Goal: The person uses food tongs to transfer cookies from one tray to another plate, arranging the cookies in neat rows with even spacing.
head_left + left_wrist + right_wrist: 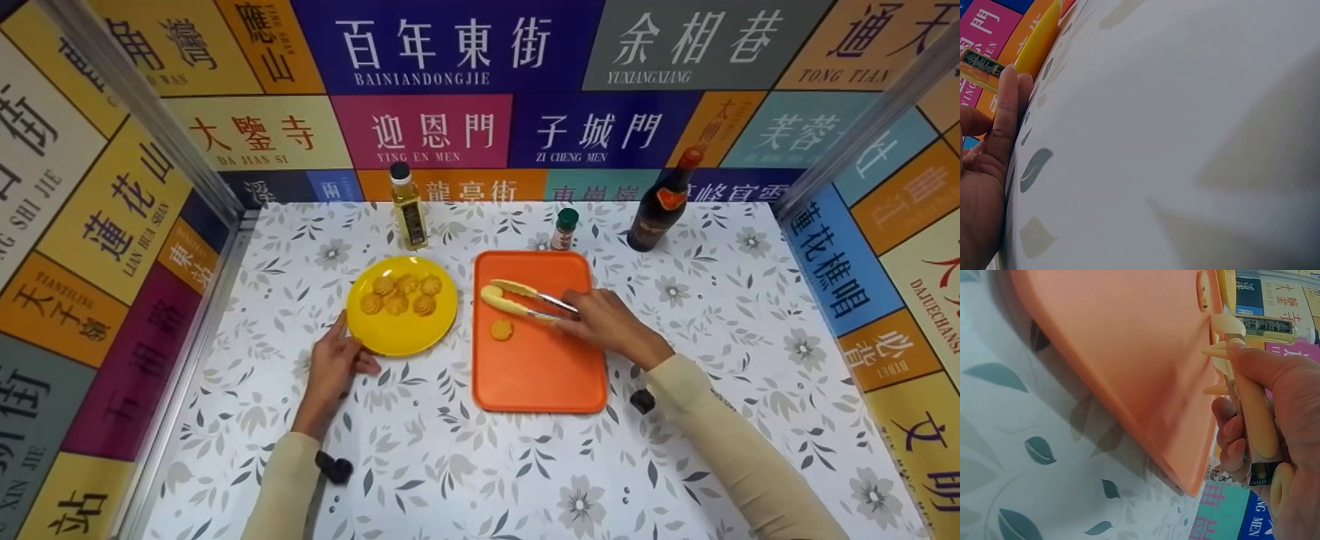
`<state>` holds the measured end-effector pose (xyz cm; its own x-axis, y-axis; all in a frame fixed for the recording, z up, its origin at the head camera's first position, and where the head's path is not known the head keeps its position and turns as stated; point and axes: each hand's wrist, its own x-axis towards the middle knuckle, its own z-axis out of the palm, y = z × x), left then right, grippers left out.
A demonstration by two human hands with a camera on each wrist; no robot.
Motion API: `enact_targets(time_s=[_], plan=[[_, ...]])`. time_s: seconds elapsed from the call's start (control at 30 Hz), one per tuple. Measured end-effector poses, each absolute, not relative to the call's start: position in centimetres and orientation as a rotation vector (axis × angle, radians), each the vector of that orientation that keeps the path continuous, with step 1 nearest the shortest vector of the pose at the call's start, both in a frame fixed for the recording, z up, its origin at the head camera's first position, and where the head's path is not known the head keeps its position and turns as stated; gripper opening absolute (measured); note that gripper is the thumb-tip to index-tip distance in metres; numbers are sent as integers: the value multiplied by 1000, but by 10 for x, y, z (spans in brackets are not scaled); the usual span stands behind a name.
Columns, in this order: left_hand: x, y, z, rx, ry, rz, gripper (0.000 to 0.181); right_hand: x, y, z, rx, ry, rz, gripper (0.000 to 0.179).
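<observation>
My right hand (600,319) grips metal tongs (551,302) with cream-coloured tips, held over the upper part of an orange tray (536,375). The tips stand apart, and I make out no cookie between them. One round cookie (502,329) lies on the tray just below the tips. In the right wrist view, fingers and thumb wrap round the tongs (1258,410). My left hand (339,356) touches the lower left rim of a yellow plate (401,337), which bears several swirled cookies (397,303). In the left wrist view, straight fingers (1008,107) reach the plate's edge (1039,34).
An oil bottle (409,210) stands behind the plate. Behind the tray is a small green-capped jar (565,229), with a dark red-capped bottle (660,206) to its right. Walls printed with signs (424,131) enclose the flower-patterned table (450,465) at the back and sides.
</observation>
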<state>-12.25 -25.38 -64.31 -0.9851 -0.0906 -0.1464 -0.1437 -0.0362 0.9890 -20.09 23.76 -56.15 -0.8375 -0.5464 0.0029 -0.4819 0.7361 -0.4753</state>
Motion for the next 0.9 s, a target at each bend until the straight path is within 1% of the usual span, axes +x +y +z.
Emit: enact_targets(time_s=[0.2, 0.43, 0.7, 0.9], plan=[[-123, -254, -644, -259, 2150, 2217, 68, -202, 241, -564, -814, 2795, -727, 43], [-125, -253, -642, -258, 2157, 2211, 68, -203, 240, -558, -863, 2850, -768, 38], [-125, -254, -641, -285, 2182, 2172, 69, -203, 226, -551, -960, 2879, -780, 36], [-124, -254, -642, -313, 2177, 2151, 69, -204, 214, -548, -965, 2832, -808, 36]])
